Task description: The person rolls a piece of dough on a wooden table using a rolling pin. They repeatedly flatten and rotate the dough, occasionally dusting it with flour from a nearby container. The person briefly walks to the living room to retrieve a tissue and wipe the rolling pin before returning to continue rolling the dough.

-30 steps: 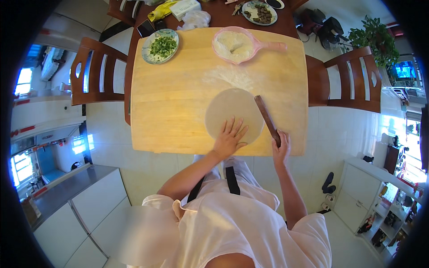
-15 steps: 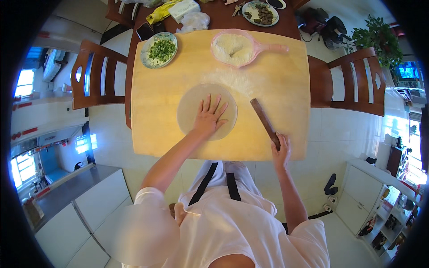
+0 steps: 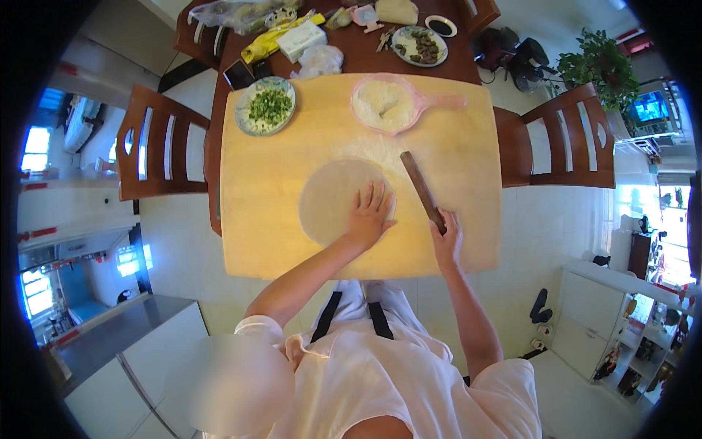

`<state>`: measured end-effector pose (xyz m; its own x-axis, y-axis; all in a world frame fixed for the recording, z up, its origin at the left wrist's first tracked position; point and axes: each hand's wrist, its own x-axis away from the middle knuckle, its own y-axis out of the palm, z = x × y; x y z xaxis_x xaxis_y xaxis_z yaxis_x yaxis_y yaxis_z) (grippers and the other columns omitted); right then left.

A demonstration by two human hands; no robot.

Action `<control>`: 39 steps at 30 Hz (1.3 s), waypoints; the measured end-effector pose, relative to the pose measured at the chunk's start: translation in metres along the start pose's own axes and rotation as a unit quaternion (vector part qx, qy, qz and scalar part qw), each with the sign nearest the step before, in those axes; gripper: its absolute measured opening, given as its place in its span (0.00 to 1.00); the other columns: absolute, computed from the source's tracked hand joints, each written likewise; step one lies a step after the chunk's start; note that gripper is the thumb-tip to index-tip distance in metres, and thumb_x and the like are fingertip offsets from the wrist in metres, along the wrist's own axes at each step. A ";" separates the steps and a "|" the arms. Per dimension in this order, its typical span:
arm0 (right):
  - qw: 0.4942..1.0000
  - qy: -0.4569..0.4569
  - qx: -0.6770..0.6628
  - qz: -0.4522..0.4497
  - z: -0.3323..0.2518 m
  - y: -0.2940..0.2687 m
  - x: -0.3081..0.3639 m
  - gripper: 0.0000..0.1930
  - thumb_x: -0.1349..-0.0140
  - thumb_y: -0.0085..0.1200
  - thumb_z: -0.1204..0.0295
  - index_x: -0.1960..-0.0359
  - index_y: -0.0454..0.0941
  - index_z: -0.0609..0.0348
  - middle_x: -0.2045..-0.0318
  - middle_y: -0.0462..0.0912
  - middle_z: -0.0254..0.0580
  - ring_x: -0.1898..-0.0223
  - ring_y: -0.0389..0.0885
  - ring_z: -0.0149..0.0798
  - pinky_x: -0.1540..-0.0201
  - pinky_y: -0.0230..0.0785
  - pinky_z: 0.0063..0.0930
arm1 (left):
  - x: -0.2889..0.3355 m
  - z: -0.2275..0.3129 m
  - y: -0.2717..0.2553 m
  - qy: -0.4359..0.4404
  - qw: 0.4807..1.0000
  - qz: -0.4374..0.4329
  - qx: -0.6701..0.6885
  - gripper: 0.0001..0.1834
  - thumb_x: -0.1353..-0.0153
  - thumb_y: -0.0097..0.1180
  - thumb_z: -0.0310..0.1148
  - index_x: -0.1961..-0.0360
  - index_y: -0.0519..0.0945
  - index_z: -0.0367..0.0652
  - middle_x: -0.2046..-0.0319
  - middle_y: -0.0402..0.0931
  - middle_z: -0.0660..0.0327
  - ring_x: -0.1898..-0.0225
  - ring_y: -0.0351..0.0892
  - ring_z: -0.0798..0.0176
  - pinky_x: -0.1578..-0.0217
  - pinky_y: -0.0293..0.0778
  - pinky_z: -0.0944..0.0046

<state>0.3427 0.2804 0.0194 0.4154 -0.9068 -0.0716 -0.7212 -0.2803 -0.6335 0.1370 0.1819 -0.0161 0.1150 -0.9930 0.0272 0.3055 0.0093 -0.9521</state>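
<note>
A round, flat sheet of dough (image 3: 327, 201) lies on the pale wooden board (image 3: 256, 241). My left hand (image 3: 371, 214) rests on the right part of the dough, fingers spread and palm down, hiding some of its edge. To the right, my right hand (image 3: 447, 238) grips the near end of a dark wooden rolling pin (image 3: 420, 183). The pin slants away to the far left, its far end beside the dough and apart from it. Loose flour (image 3: 376, 150) is scattered on the board just beyond the dough.
At the board's far left stands a plate of chopped green onions (image 3: 268, 107). A pink ladle-shaped scoop of flour (image 3: 420, 102) is at the far right. Behind the board are a plate of dark pieces (image 3: 431, 58), a tissue box (image 3: 301, 42) and plastic bags. Chairs flank the table.
My left hand has slid right across the dough, from near its middle to its right edge. The rolling pin has shifted slightly left, nearer the dough. The view has tilted up a little.
</note>
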 end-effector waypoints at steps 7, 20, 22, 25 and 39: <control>0.973 0.179 -0.133 -0.052 -0.039 -0.002 0.025 0.18 0.35 0.54 0.73 0.44 0.71 0.61 0.70 0.79 0.39 0.72 0.76 0.31 0.69 0.71 0.27 | 0.007 0.007 -0.016 -0.045 0.987 -0.055 0.141 0.35 0.35 0.51 0.50 0.32 0.64 0.41 0.29 0.53 0.48 0.27 0.48 0.45 0.32 0.48 0.37; 0.937 0.073 -0.193 -0.283 -0.087 -0.044 0.030 0.29 0.37 0.56 0.69 0.35 0.62 0.50 0.70 0.79 0.51 0.74 0.81 0.52 0.70 0.73 0.42 | -0.049 0.021 -0.045 -0.226 0.209 0.017 0.951 0.25 0.36 0.59 0.50 0.85 0.65 0.54 0.89 0.61 0.71 0.85 0.62 0.68 0.77 0.65 0.65; 0.875 0.161 -0.270 -0.368 -0.067 -0.077 0.025 0.27 0.36 0.55 0.68 0.35 0.63 0.50 0.72 0.79 0.49 0.75 0.80 0.48 0.70 0.73 0.39 | -0.060 0.010 -0.025 -0.222 0.163 0.057 0.960 0.24 0.35 0.57 0.48 0.86 0.66 0.54 0.89 0.61 0.71 0.85 0.63 0.67 0.77 0.67 0.66; 0.886 0.058 -0.295 -0.352 -0.042 -0.113 0.035 0.26 0.35 0.54 0.67 0.36 0.63 0.50 0.70 0.78 0.50 0.72 0.80 0.47 0.68 0.73 0.38 | -0.052 -0.104 -0.001 -0.088 0.297 0.188 0.932 0.15 0.31 0.48 0.44 0.71 0.75 0.47 0.74 0.77 0.62 0.71 0.79 0.63 0.68 0.78 0.62; 0.984 0.059 -0.155 -0.071 0.258 -0.456 0.052 0.18 0.35 0.55 0.62 0.46 0.68 0.51 0.75 0.77 0.47 0.76 0.78 0.48 0.72 0.69 0.42 | -0.268 0.544 0.015 -0.073 0.498 -0.085 0.860 0.16 0.30 0.52 0.42 0.50 0.75 0.43 0.63 0.77 0.58 0.62 0.76 0.59 0.58 0.73 0.59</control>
<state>0.8362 0.4418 0.1059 0.4695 -0.8769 0.1024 -0.8031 -0.4724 -0.3631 0.6249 0.5120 0.1282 -0.0222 -0.9786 0.2045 0.6668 0.1380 0.7324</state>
